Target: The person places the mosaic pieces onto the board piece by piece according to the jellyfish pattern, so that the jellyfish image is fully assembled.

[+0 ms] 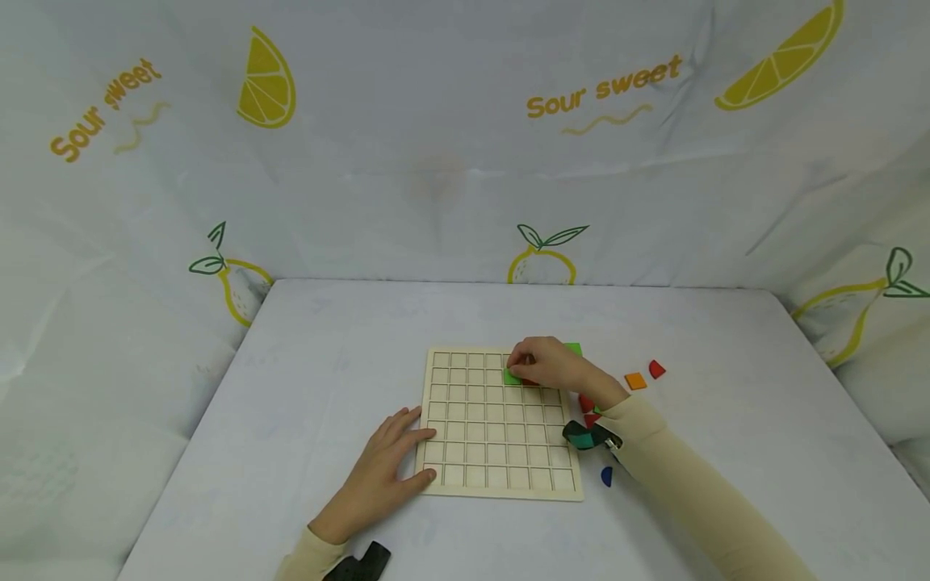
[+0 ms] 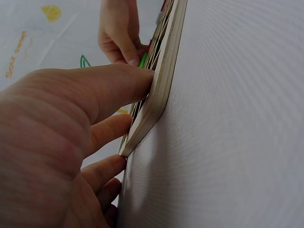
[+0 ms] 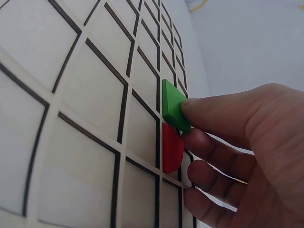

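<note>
A pale wooden board (image 1: 475, 436) marked with a grid of square cells lies on the table. My right hand (image 1: 550, 363) is over its far right part and pinches a green square tile (image 3: 173, 104) between thumb and index finger. In the right wrist view the tile sits tilted against the cells. Right beside it, a red piece with a rounded edge (image 3: 172, 147) lies on the grid. My left hand (image 1: 381, 464) rests at the board's left edge, its fingers spread, with the thumb (image 2: 128, 88) on the rim.
Right of the board lie an orange square (image 1: 635, 381), a red quarter-round piece (image 1: 657, 369), a blue rounded piece (image 1: 606, 476) and more red pieces (image 1: 586, 403), partly hidden by the right forearm. Another green piece (image 1: 574, 349) shows behind the right hand. A white printed cloth hangs behind.
</note>
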Demonstrator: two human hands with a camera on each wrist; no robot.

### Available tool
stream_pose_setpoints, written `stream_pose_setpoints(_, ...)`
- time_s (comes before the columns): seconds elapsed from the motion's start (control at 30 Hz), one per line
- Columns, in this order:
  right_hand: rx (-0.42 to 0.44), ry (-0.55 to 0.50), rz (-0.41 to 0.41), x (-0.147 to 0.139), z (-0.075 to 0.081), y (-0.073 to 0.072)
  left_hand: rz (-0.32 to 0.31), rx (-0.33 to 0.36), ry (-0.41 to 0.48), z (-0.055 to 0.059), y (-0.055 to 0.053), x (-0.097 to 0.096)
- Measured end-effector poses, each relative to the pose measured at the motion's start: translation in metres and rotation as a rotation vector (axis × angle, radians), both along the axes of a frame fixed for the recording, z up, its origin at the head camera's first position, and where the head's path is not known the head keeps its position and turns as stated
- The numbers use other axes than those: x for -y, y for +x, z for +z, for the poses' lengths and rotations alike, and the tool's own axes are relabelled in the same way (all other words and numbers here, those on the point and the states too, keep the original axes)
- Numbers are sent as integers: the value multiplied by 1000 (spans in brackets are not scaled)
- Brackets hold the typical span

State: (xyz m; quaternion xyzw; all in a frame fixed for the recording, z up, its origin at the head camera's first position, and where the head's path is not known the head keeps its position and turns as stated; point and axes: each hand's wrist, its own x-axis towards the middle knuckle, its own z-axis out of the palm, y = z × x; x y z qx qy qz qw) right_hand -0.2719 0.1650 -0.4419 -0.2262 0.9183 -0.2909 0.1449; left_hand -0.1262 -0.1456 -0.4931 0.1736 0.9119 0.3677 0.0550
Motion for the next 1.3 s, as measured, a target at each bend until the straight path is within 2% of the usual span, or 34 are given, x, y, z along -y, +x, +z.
stream_pose_setpoints(0.4, -15, 4, 11, 0, -1, -1, 0, -2, 0, 0, 0, 0)
stream_pose_setpoints(0.5, -17, -1, 5, -3, 3, 0, 0, 1, 0, 0, 0, 0)
stream_pose_setpoints(0.7, 37, -20, -53, -15, 17, 1, -6, -6, -5, 1, 0, 0)
stream_pose_setpoints(1.03, -28, 50, -54, -46, 32, -2, -10, -9, -4, 2, 0, 0)
stream_pose_setpoints(1.3, -59, 98, -73, -60, 32, -2, -5, -3, -13, 2, 1, 0)
